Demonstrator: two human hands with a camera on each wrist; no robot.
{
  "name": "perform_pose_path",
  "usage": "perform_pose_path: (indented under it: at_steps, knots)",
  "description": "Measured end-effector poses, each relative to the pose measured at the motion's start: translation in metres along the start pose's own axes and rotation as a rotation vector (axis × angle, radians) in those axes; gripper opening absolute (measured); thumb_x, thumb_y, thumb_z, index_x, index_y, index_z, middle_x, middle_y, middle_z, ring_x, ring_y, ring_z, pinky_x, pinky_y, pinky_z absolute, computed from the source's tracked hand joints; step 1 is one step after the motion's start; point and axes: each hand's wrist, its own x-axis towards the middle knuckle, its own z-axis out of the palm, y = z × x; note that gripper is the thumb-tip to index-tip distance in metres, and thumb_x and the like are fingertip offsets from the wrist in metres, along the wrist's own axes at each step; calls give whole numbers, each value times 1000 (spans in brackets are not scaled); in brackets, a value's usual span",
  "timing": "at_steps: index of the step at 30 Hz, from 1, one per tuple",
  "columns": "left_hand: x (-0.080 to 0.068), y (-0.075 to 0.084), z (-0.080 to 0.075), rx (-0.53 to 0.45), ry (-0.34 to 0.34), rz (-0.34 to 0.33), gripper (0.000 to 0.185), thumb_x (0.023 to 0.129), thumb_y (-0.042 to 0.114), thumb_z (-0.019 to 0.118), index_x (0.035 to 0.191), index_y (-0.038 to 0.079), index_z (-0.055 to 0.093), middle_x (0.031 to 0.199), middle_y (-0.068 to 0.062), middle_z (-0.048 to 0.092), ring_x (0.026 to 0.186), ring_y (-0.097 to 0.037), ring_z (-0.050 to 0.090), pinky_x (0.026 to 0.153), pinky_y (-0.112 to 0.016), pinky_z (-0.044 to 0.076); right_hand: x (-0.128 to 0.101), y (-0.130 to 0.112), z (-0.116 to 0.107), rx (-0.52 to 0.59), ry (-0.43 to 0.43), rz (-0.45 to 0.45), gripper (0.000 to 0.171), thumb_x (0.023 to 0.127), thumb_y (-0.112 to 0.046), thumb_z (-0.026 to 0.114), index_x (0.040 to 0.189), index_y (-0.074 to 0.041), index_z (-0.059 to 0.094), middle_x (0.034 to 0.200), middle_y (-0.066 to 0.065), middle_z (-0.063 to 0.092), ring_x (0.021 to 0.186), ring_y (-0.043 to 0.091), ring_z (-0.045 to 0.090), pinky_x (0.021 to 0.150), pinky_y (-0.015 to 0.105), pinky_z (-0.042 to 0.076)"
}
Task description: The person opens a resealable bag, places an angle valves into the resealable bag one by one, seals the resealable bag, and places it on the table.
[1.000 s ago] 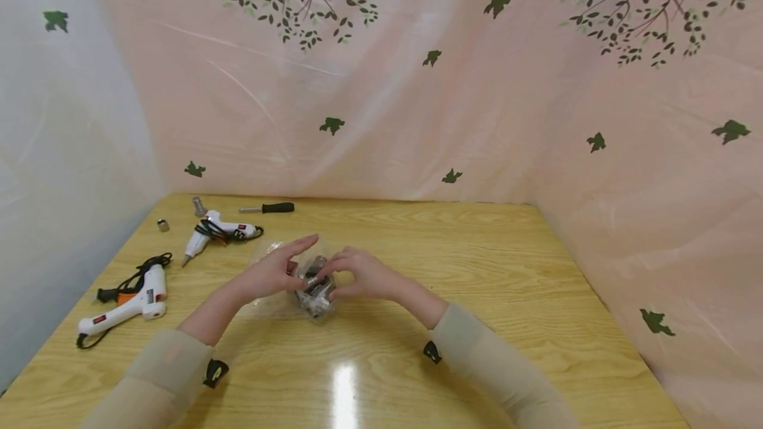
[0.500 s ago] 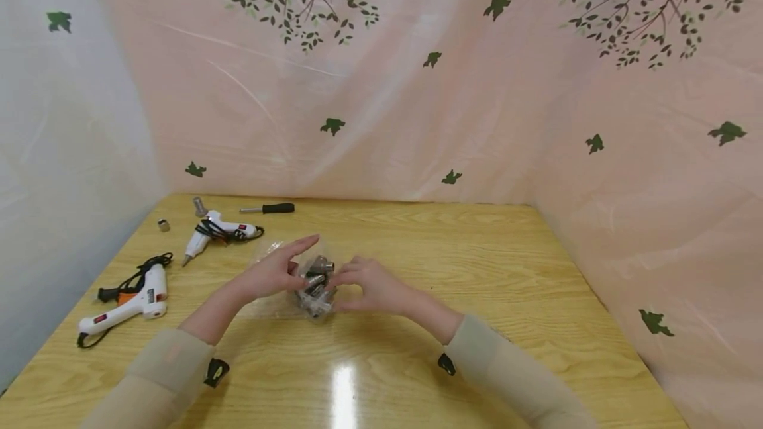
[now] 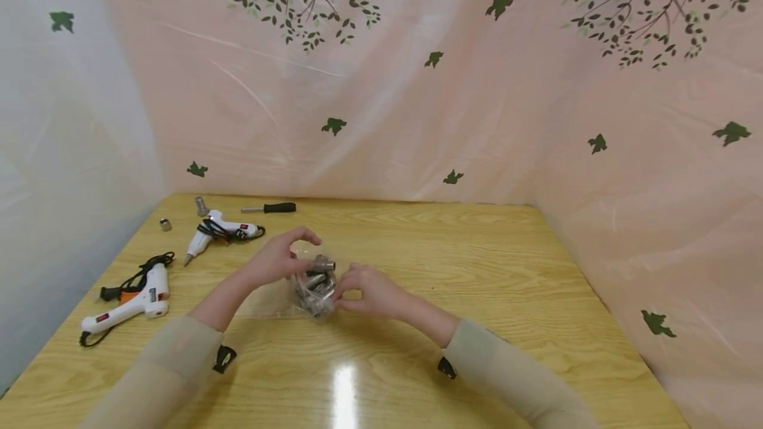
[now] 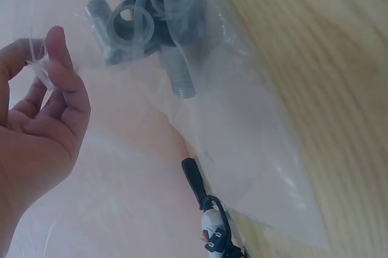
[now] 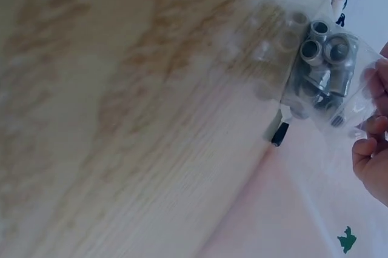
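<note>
A clear plastic bag (image 3: 314, 286) filled with grey metal threaded fittings (image 4: 142, 19) is held at the middle of the light wooden tabletop (image 3: 453, 263), between both hands and just above the surface.

The left hand (image 3: 275, 262) is placed on the bag's left side. In the left wrist view the thumb and forefinger are pressed together on a fold of the clear film near its edge; the remaining fingers are loosely curled and hold nothing else.

The right hand (image 3: 368, 290) is placed on the bag's right side, touching it. Its fingers are curled against the film in a pinch — the exact contact point is hidden in the right wrist view, where only the fingertips (image 5: 371, 126) show at the frame edge.

Governing relation: the fittings are bunched in a lump directly between the two hands, roughly equally near to each. The slack film trails away from the lump towards the left hand and the tabletop — no single long axis can be assigned to the lump.

Lying well apart at the left of the tabletop: two white hot-glue guns with black cords (image 3: 128, 300) (image 3: 217, 232) and a black-handled screwdriver (image 3: 269, 208).
</note>
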Motion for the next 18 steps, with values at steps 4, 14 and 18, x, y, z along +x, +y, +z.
perform_pose_path:
  at_steps: [4, 14, 18]
  knots:
    - [12, -2, 0, 10, 59, 16, 28, 86, 5, 63, 112, 5, 53, 109, -16, 61, 53, -19, 54, 46, -35, 49, -3, -1, -1, -17, -11, -27, 6, 85, -17, 71, 87, -13, 74, 88, -5, 71, 85, 8, 61, 82, 16, 46]
    - [26, 0, 2, 210, 142, 58, 12, 88, 13, 66, 97, 9, 74, 91, -2, 69, 85, -19, 61, 77, -38, 50, -9, -2, -5, 41, -34, -46, 5, 88, -12, 66, 89, -11, 70, 89, -3, 67, 66, 4, 53, 61, 10, 41]
    - [28, 6, 1, 196, 224, 76, 9, 88, 14, 66, 93, 10, 73, 90, -4, 69, 66, -14, 53, 59, -29, 45, -12, -2, -19, 63, -20, -35, 6, 89, -10, 63, 90, -10, 69, 92, -2, 65, 65, 2, 48, 60, 8, 39]
